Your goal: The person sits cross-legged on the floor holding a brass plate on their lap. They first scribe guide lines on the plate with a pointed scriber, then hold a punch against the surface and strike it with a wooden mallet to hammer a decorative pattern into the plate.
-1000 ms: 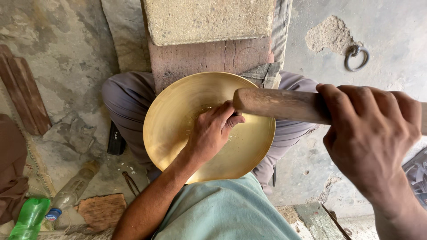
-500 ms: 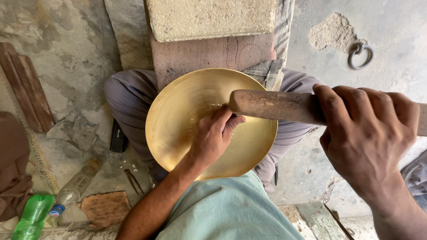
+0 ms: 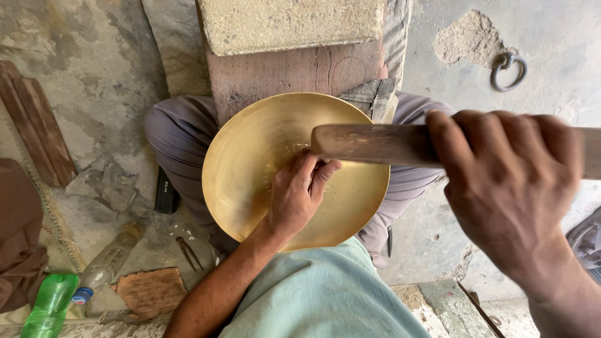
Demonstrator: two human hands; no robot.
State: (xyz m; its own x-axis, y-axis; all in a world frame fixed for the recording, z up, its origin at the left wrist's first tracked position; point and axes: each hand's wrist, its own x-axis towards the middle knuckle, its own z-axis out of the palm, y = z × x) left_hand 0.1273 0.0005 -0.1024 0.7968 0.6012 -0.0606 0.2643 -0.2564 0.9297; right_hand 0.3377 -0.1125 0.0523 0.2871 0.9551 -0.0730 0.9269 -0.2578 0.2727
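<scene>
Across the seated person's lap, a shallow brass dish (image 3: 282, 169) lies face up, its far rim against a reddish wooden block (image 3: 282, 72) topped by a pale stone slab (image 3: 291, 22).

Change of state: compared with the views half a second and one second earlier, the dish and the left hand (image 3: 297, 194) hold almost the same positions, while the wooden handle (image 3: 375, 144) sits slightly higher and further right over the bowl. Judgement: work remains at the same point on the dish; no repositioning has occurred.

Grip state:
- Left hand: fingers folded together and pressed on the inner surface near the centre, bracing the dish rather than enclosing it.
- Right hand (image 3: 510, 188): clamped around the wooden handle, close to the camera and slightly blurred. The working end of the tool is not visible.

Materials and shapes:
- Dish: round, thin-walled, dull gold, with fine circular brush lines and a ring of small tick marks around the centre.
- Handle: thick, dark, worn timber, blunt at its visible end.
- Floor (image 3: 100, 81): rough, cracked grey concrete.

Surroundings: a green plastic bottle (image 3: 50, 303) and a clear bottle (image 3: 106, 263) lie at lower left; a metal ring (image 3: 507, 69) lies at upper right.
</scene>
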